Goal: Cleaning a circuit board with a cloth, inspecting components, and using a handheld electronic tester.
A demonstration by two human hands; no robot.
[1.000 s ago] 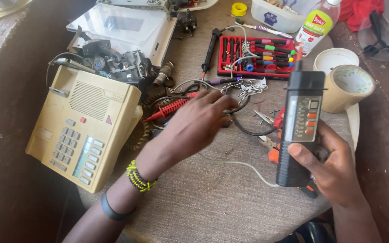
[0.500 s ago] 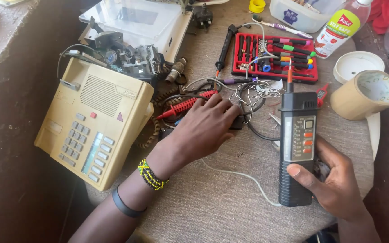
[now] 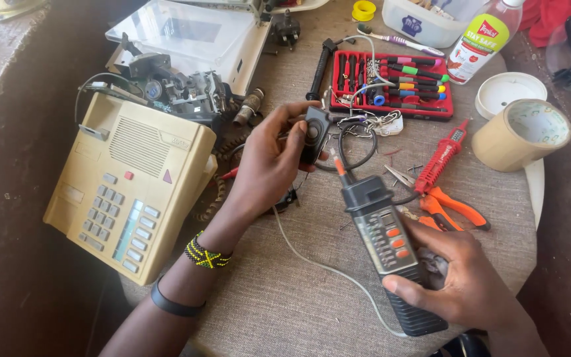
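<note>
Tester (image 3: 391, 254) gripped in right hand (image 3: 464, 277) fingers; left hand (image 3: 269, 165) fingers closed on small black module (image 3: 313, 132).

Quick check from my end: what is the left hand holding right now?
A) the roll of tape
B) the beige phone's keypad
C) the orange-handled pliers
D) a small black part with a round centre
D: the left hand grips a small black part with a round centre, lifted above the table, while the right hand holds the black handheld tester; the orange-handled pliers and tape roll lie untouched.
</note>
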